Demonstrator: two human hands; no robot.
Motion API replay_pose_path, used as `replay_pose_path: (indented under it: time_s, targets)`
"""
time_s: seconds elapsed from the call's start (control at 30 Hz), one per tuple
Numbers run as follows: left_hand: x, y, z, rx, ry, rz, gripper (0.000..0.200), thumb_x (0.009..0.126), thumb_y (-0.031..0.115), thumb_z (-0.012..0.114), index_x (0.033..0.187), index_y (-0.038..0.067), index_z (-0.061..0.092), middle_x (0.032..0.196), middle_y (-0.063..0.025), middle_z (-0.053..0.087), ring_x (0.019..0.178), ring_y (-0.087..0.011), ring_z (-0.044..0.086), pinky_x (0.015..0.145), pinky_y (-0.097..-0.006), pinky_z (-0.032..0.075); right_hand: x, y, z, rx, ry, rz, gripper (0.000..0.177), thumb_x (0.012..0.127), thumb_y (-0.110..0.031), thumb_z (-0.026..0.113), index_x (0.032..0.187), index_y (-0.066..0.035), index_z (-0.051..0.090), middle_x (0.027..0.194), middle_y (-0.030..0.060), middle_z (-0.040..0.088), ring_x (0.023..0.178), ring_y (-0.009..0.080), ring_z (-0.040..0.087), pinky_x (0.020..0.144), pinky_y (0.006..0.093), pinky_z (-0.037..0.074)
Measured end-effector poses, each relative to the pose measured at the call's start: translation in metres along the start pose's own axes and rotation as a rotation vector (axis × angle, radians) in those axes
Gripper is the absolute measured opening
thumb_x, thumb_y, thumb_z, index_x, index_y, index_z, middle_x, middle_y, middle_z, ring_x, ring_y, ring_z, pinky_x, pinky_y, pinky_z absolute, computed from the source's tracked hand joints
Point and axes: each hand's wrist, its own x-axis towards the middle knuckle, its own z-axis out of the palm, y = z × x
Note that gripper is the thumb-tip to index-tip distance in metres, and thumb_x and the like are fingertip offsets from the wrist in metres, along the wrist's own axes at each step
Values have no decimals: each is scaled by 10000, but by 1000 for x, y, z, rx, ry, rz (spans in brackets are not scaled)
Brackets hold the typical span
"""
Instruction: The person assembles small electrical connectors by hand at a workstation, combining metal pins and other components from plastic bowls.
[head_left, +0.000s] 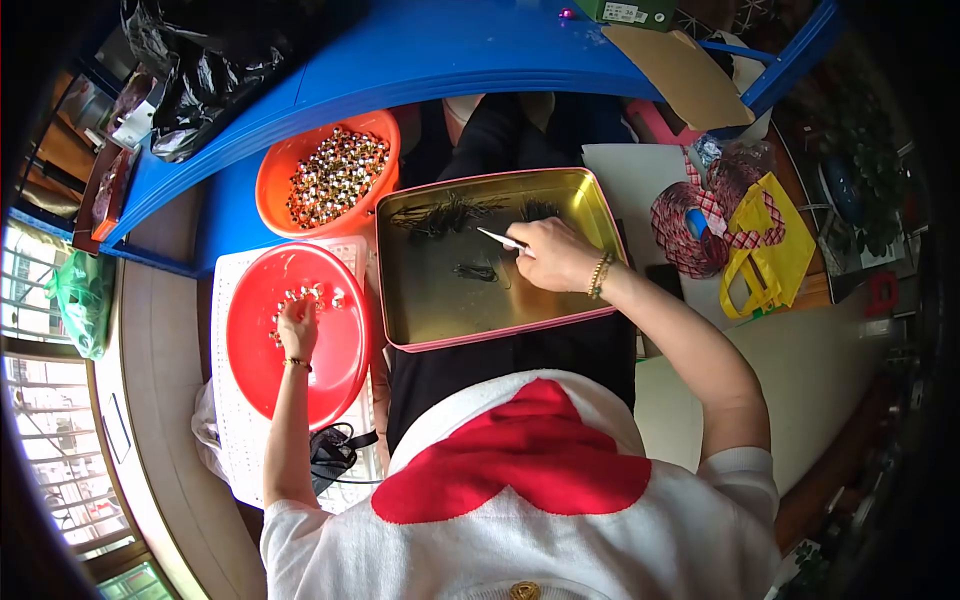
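My left hand reaches into the red basin, its fingers drawn together among a few small shiny metallic balls that look like jingle bells. What sits between those fingertips is hidden. A slim white pointed tool is pinched in my right hand, its tip pointing left over the gold-coloured metal tray. Inside the tray lie thin dark strands: a long loose pile at the back, a smaller bunch beyond my right hand, and a small cluster near the middle.
An orange bowl full of gold and silver balls stands behind the red basin. A blue table edges the far side, with a black plastic bag on it. Plaid ribbon rolls and a yellow bag lie at right.
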Motion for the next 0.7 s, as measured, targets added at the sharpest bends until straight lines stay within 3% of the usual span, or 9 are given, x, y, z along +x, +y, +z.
replay_pose_path:
  time_s: [0.07, 0.13, 0.2, 0.23, 0.27, 0.33, 0.47, 0.6, 0.7]
  targets:
    - [-22, -3, 0, 193, 78, 239, 113, 772, 139, 629, 807, 32, 636, 686, -144, 616, 648, -262, 611, 620, -378, 482, 3, 6, 3, -152, 28, -141, 180, 717, -88, 543, 893, -64, 573, 850, 139, 607, 866, 313, 600, 787, 436, 457]
    - [-35, 3, -2, 342, 19, 215, 108, 766, 117, 606, 840, 41, 624, 751, -146, 616, 705, -299, 605, 633, -394, 490, 9, 9, 6, -258, 11, -324, 199, 704, -82, 569, 902, -79, 575, 885, 115, 580, 897, 289, 581, 795, 420, 444]
    - [-45, 5, -3, 307, 16, 110, 153, 769, 154, 605, 880, 49, 612, 817, -167, 613, 814, -328, 589, 724, -417, 480, 11, 7, 6, -278, -137, -433, 226, 689, -99, 608, 913, -92, 574, 899, 90, 533, 908, 258, 557, 790, 399, 426]
    - [-43, -8, 1, 531, 7, 87, 205, 783, 175, 608, 944, 49, 596, 881, -167, 618, 821, -308, 605, 724, -382, 492, 11, 7, 7, -274, -142, -450, 220, 696, -116, 619, 910, -92, 574, 895, 89, 535, 899, 258, 557, 782, 396, 427]
    - [-42, -16, 0, 497, 7, 74, 217, 780, 199, 604, 935, 49, 586, 842, -186, 602, 887, -341, 576, 777, -420, 474, 10, 8, 9, -276, -144, -458, 215, 704, -133, 630, 907, -91, 575, 891, 88, 537, 889, 258, 558, 774, 394, 428]
    - [-44, -16, -1, 539, 91, 46, 265, 759, 210, 613, 975, 63, 570, 985, -237, 558, 1010, -367, 520, 850, -431, 452, 7, 12, 12, -285, -58, -490, 186, 722, -152, 628, 889, -88, 577, 872, 89, 541, 868, 270, 564, 766, 397, 433]
    - [-43, -45, -11, 653, 207, -14, 345, 747, 233, 602, 1034, 53, 539, 1099, -246, 506, 1008, -377, 529, 828, -428, 472, -5, 8, 10, -199, -127, -368, 150, 731, -156, 622, 854, -81, 581, 832, 95, 548, 830, 284, 574, 754, 407, 447]
    - [-52, -10, -32, 676, 98, -328, 382, 754, 279, 561, 1042, 32, 517, 1100, -262, 503, 1006, -383, 534, 826, -439, 472, -15, 7, 10, -120, -53, -369, 121, 732, -154, 616, 817, -76, 578, 828, 95, 559, 818, 291, 581, 753, 411, 462]
    - [-41, -64, -32, 639, -125, -362, 418, 762, 316, 548, 1039, 6, 508, 1092, -289, 518, 1001, -409, 538, 849, -461, 453, -13, 3, 14, -161, -38, -417, 142, 723, -159, 620, 826, -66, 587, 820, 106, 568, 817, 302, 590, 764, 404, 468]
